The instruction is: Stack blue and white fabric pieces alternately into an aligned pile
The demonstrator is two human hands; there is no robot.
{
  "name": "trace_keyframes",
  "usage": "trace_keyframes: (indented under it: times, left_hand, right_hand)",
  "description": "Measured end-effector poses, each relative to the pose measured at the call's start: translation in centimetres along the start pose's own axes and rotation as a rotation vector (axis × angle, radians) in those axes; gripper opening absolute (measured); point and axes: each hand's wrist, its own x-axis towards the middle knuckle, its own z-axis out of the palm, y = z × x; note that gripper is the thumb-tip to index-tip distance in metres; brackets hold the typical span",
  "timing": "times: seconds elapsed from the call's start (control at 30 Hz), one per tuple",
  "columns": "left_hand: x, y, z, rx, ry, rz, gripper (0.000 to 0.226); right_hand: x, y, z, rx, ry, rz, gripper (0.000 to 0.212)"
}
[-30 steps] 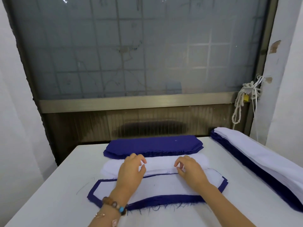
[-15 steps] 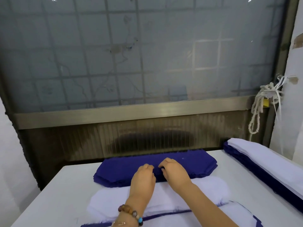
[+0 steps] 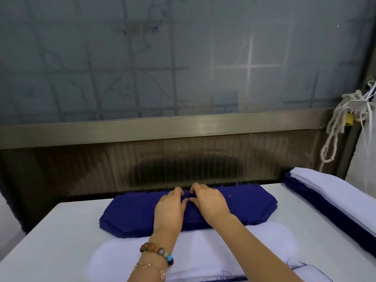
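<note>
A stack of dark blue fabric pieces (image 3: 132, 212) lies across the far middle of the white table (image 3: 61, 231). Nearer me lies a stack of white fabric pieces (image 3: 213, 249). At the bottom edge shows a corner of the nearest pile, white with a blue rim (image 3: 301, 267). My left hand (image 3: 169, 208) and my right hand (image 3: 211, 202) sit side by side on the middle of the blue stack. Their fingers are curled and their thumbs nearly meet, pinching the top blue piece.
A long pile of blue pieces topped with white ones (image 3: 329, 196) runs along the table's right side. Behind the table stands a dark panel under a frosted window (image 3: 183, 58). A knotted rope (image 3: 337, 127) hangs at the right.
Both hands left the near white-on-blue pile and reached forward over the white stack onto the blue stack. The view moved forward with them and the fingers closed on the top blue piece.
</note>
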Motion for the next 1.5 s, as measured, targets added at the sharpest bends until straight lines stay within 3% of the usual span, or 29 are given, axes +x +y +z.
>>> trace_keyframes:
  times: [0.17,0.37,0.6,0.7,0.77,0.83,1.03,1.2,1.5]
  left_hand:
    - [0.0,0.2,0.5,0.001,-0.005,-0.013,0.015]
    - [-0.4,-0.6,0.3,0.173,0.077,0.052,0.016]
    - [-0.5,-0.6,-0.4,0.080,0.079,0.126,0.004]
    - [-0.5,-0.8,-0.4,0.086,0.118,0.124,0.023]
    - [-0.4,-1.1,-0.4,0.116,0.135,0.117,0.020]
    - [-0.2,-1.8,-0.5,0.131,0.137,0.071,0.018]
    - [0.2,-5.2,-1.8,0.120,0.049,-0.188,0.044]
    - [0.1,-6.9,-3.1,0.103,0.023,-0.388,0.042]
    - [-0.6,-7.5,-3.5,0.111,0.151,-0.703,0.043]
  right_hand:
    - [-0.4,0.2,0.4,0.075,0.066,0.038,0.017]
    - [-1.3,0.0,1.1,0.095,0.165,0.049,0.009]
    - [-1.9,0.3,1.2,0.110,0.231,-0.041,0.005]
    - [-2.0,0.4,1.2,0.151,0.236,-0.048,0.008]
    - [-2.0,0.4,1.1,0.174,0.211,-0.026,0.020]
    - [-1.7,0.3,1.1,0.139,0.166,0.006,0.028]
    - [-0.6,1.2,-0.2,0.071,-0.014,0.034,0.025]
    - [-0.3,5.6,-3.4,0.068,-0.240,0.129,0.029]
    - [-3.1,14.4,-6.2,0.076,-0.195,0.457,0.021]
